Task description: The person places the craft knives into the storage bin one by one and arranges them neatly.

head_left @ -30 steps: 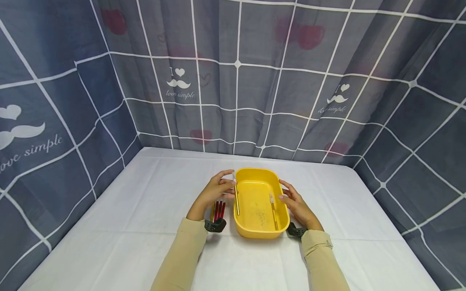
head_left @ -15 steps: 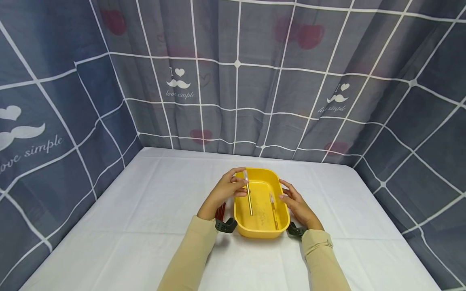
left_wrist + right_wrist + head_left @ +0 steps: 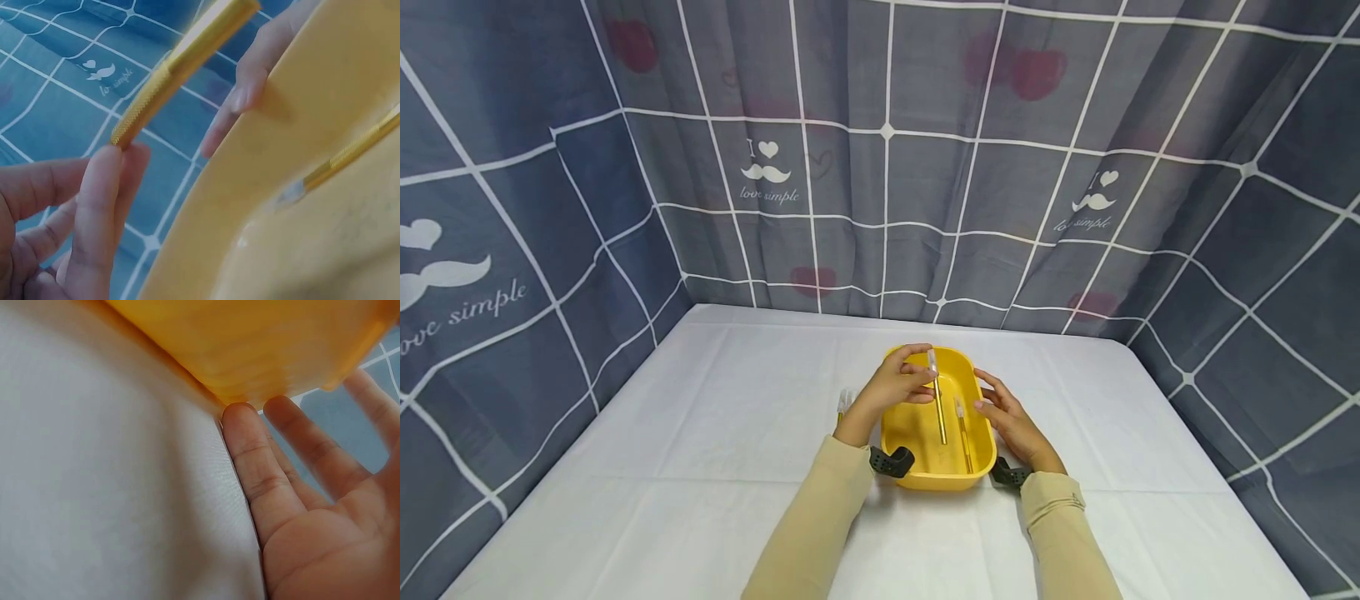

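Note:
In the head view my left hand [image 3: 895,386] is over the yellow bin [image 3: 943,482]. Its thumb and fingers pinch a gold craft knife [image 3: 940,417] near its clear-capped end. The left wrist view shows the knurled grip and gold handle of that knife [image 3: 181,69] rising from the fingertips. Another gold craft knife [image 3: 966,440] with a clear cap lies inside the bin along its right side. My right hand [image 3: 1017,429] stays at the bin's right side, and in the right wrist view its straight fingers [image 3: 259,469] touch the outer wall.
Left of the bin, the clear-capped ends of more knives [image 3: 843,403] show on the white tablecloth [image 3: 700,433], mostly hidden by the left arm. A dark gridded curtain [image 3: 850,192] stands behind and beside the table. Both wrists wear black straps.
My left hand has carried the gold craft knife rightward, from the bin's left rim to above its interior. The right hand and bin have stayed in place.

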Motion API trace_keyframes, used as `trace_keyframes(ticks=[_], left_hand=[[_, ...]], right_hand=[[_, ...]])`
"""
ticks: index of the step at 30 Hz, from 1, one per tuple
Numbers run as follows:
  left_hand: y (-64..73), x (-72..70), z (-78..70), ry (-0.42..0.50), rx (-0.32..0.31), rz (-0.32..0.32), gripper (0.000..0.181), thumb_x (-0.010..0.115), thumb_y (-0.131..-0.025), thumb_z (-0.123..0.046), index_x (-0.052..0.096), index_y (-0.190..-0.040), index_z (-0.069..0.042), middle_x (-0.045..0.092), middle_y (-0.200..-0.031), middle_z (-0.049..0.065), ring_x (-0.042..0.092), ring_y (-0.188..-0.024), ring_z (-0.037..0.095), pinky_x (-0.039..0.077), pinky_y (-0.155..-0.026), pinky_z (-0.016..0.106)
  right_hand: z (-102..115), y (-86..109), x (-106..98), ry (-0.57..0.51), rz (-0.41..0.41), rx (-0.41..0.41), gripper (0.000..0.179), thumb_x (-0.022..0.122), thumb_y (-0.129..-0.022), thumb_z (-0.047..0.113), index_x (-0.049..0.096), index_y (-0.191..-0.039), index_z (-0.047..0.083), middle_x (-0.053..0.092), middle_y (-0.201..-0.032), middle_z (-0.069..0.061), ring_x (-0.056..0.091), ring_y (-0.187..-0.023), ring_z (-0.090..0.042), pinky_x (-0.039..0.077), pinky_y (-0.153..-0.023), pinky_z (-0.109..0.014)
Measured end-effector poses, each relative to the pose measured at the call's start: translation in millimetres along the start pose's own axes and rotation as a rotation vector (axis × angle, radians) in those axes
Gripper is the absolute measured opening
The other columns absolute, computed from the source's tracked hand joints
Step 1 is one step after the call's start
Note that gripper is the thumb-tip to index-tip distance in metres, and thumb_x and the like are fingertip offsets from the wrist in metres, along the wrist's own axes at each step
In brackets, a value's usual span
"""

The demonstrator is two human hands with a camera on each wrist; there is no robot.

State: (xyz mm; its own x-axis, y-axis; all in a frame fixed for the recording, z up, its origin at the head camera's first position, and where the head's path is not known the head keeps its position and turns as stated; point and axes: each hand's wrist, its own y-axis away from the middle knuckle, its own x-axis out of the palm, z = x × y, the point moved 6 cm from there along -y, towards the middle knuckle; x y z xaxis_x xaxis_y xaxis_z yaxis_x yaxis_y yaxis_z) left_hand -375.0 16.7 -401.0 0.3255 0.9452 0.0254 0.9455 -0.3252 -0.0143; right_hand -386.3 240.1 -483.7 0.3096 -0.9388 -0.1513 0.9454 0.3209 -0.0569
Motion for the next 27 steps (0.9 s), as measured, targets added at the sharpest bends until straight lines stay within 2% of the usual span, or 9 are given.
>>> trace_keyframes(ticks=[7,13,16,22,27], left_hand=[[-11.5,9.2,8.3,-0.007,-0.078,-0.051,0.057,0.068,-0.105,-0.001,0.049,-0.159,-0.003,0.072,-0.107,0.018,0.071,-0.068,0.012,0.065,-0.067,0.023],[-19.6,13.3,15.5,-0.049,-0.131,-0.089,0.054,0.071,-0.104,-0.004,0.054,-0.156,-0.006,0.075,-0.109,0.019,0.07,-0.062,0.01,0.062,-0.06,0.02],[-24.1,16.4,17.4,-0.071,-0.157,-0.09,0.053,0.071,-0.104,-0.005,0.055,-0.155,-0.007,0.076,-0.11,0.02,0.07,-0.062,0.01,0.061,-0.061,0.02],[-34.4,20.4,20.3,-0.108,-0.213,-0.067,0.054,0.071,-0.106,-0.007,0.054,-0.157,-0.007,0.075,-0.109,0.016,0.073,-0.065,0.012,0.065,-0.072,0.026],[-39.7,23.2,27.9,-0.104,-0.288,-0.04,0.053,0.069,-0.106,-0.004,0.053,-0.156,-0.006,0.076,-0.104,0.018,0.072,-0.064,0.012,0.063,-0.066,0.021]], right_hand=[[1.2,0.4,-1.1,-0.002,0.009,-0.014,0.071,0.056,-0.109,0.014,0.023,-0.172,0.008,0.04,-0.161,-0.034,0.052,-0.138,-0.033,0.05,-0.107,-0.029],[1.3,0.6,-0.6,-0.004,0.016,-0.018,0.071,0.056,-0.11,0.014,0.023,-0.172,0.009,0.04,-0.161,-0.034,0.053,-0.135,-0.026,0.05,-0.106,-0.028],[1.0,0.7,-0.8,0.001,0.015,-0.019,0.07,0.055,-0.11,0.015,0.023,-0.172,0.009,0.041,-0.161,-0.034,0.054,-0.133,-0.025,0.05,-0.107,-0.029],[2.2,0.9,0.1,0.009,0.014,-0.024,0.069,0.055,-0.111,0.015,0.023,-0.172,0.008,0.041,-0.161,-0.034,0.056,-0.133,-0.023,0.049,-0.111,-0.036],[2.5,0.8,0.5,0.008,0.015,-0.022,0.07,0.055,-0.11,0.015,0.023,-0.172,0.008,0.04,-0.161,-0.035,0.054,-0.137,-0.031,0.049,-0.112,-0.037]])
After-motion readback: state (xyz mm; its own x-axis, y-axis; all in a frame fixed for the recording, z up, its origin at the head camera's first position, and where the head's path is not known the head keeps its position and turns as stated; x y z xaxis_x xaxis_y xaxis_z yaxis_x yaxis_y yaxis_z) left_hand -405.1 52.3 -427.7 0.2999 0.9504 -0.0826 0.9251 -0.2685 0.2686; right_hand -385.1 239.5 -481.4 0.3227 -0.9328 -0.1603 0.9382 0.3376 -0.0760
